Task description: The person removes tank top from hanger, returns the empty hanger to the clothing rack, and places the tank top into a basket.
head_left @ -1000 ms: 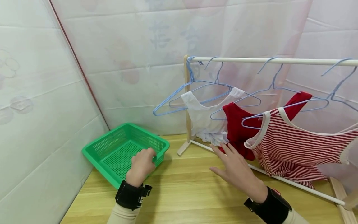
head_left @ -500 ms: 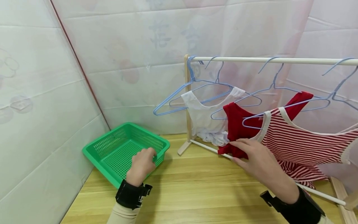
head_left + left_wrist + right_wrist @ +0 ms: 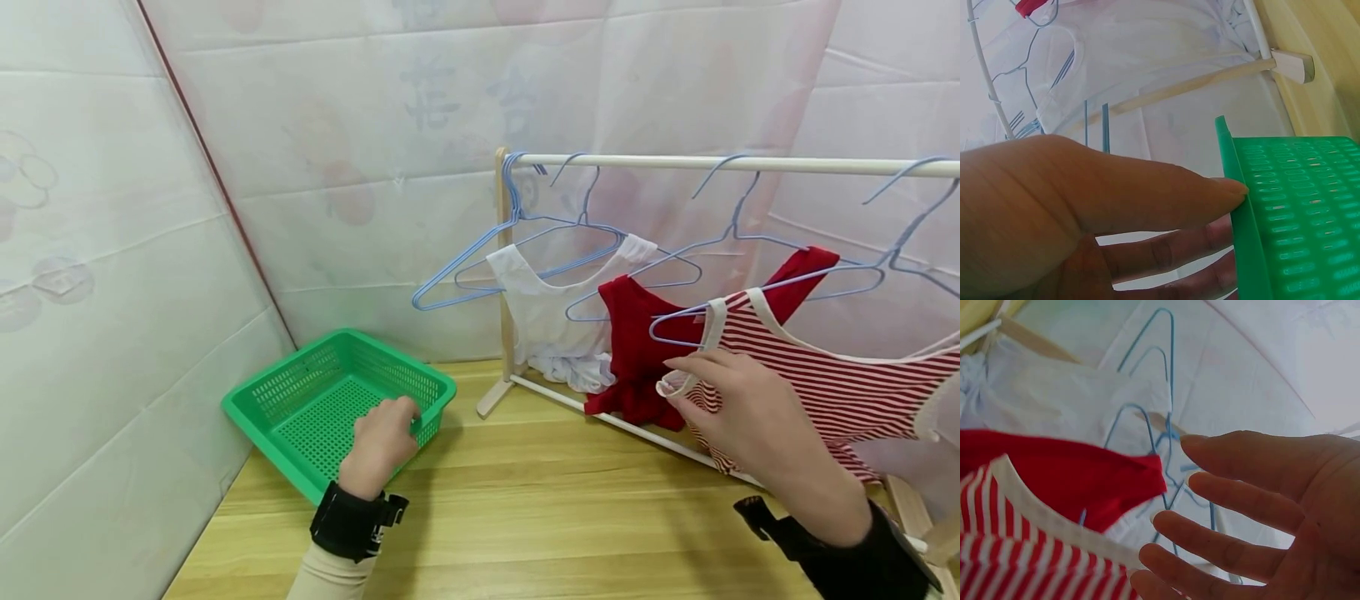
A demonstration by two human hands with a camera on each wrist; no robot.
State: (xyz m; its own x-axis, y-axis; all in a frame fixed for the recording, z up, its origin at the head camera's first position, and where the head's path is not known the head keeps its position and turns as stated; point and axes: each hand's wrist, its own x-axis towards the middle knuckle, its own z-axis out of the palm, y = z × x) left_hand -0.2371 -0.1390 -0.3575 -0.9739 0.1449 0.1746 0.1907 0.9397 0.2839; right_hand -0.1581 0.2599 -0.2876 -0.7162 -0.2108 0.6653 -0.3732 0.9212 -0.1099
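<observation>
My left hand [image 3: 381,446] grips the near right rim of a green plastic basket [image 3: 258,442]; in the left wrist view the thumb [image 3: 1210,194] lies over the rim and the other fingers are on its outer side. My right hand [image 3: 765,425] is in front of a red-and-white striped tank top [image 3: 847,383], fingertips close to its white armhole edging. In the right wrist view its fingers [image 3: 1222,544] are spread and loosely bent, with nothing held. A red top [image 3: 637,342] and a white top [image 3: 551,308] hang to the left, all on blue hangers.
The garments hang from the white rail [image 3: 637,160] of a small wooden rack, with spare blue hangers [image 3: 457,262] at its left end. A lower white bar [image 3: 547,392] runs near the wooden tabletop [image 3: 517,517]. White printed sheeting [image 3: 360,108] encloses the back and sides.
My right hand has moved right, from before the white and red tops, past the red top, to the striped tank top. The left hand and the basket have stayed put.
</observation>
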